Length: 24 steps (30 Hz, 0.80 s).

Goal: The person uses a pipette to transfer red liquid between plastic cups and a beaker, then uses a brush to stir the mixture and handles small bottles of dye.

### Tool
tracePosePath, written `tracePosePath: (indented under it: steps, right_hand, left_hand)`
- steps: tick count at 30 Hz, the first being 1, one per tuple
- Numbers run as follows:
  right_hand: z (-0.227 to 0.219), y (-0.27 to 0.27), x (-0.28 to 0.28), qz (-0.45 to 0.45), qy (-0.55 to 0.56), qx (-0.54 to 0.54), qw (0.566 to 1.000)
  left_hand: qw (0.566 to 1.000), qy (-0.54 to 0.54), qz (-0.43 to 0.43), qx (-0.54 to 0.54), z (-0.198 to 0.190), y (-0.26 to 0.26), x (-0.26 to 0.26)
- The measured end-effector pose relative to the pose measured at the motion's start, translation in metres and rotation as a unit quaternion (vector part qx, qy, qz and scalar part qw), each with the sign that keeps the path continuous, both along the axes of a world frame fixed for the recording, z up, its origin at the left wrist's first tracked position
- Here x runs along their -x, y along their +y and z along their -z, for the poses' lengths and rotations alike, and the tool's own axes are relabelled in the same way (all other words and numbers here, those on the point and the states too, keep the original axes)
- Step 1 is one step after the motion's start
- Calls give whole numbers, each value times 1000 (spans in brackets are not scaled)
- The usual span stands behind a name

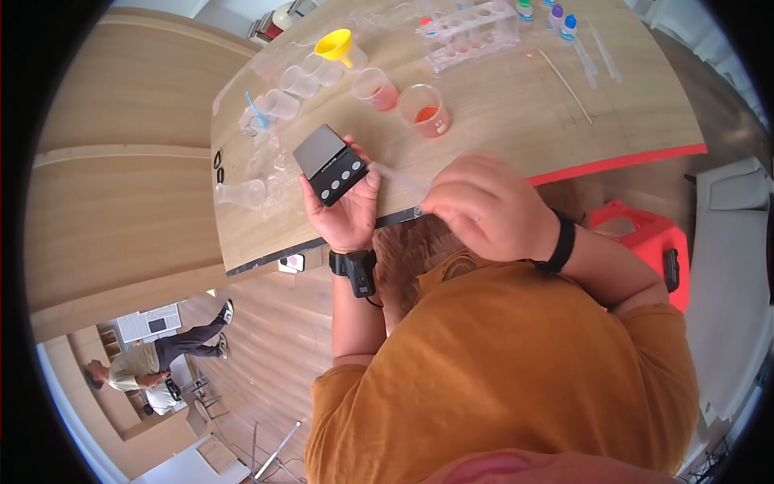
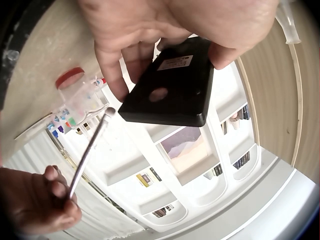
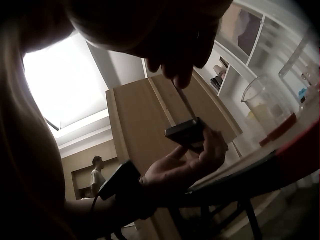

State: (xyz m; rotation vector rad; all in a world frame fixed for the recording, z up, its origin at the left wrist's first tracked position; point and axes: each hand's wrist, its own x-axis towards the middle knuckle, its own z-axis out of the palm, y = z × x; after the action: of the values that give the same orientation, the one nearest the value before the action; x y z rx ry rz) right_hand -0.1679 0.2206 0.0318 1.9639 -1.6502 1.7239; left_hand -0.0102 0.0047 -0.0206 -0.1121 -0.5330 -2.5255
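Observation:
My left hand (image 1: 348, 218) holds a small black digital scale (image 1: 339, 179) by its edges, above the near edge of the table. Its grey weighing plate and round buttons face up in the head view; the left wrist view shows its black underside (image 2: 165, 90) with a label. My right hand (image 1: 488, 210) pinches a slender rod with a wider tip (image 2: 90, 150), pointing toward the scale. The tip is right by the scale's button-side edge. Beyond the hands stand two clear beakers (image 1: 424, 113) with red-orange liquid.
A yellow funnel (image 1: 334, 47), several clear cups (image 1: 282, 105) and a flask (image 1: 242, 194) stand at the left of the table. Farther back are a test-tube rack (image 1: 468, 40) and small dropper bottles (image 1: 568, 28). A thin stick (image 1: 566, 87) lies right. Another person (image 1: 145, 363) is across the room.

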Motion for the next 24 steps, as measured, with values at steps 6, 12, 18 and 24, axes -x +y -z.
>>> tracePosePath:
  steps: [6,12,18,24]
  right_hand:
    - [-5,9,7,7,-20,-1,1000]
    - [-7,3,8,-42,-100,-16,994]
    - [-4,-19,0,-32,-160,29,986]
    - [-10,5,9,-120,-110,-47,986]
  left_hand:
    - [997,-2,-7,-71,3,0,-1]
    - [999,-14,3,-49,8,-3,-4]
    - [999,-41,-11,-1,6,1,-1]
    - [998,-34,9,48,5,0,-1]
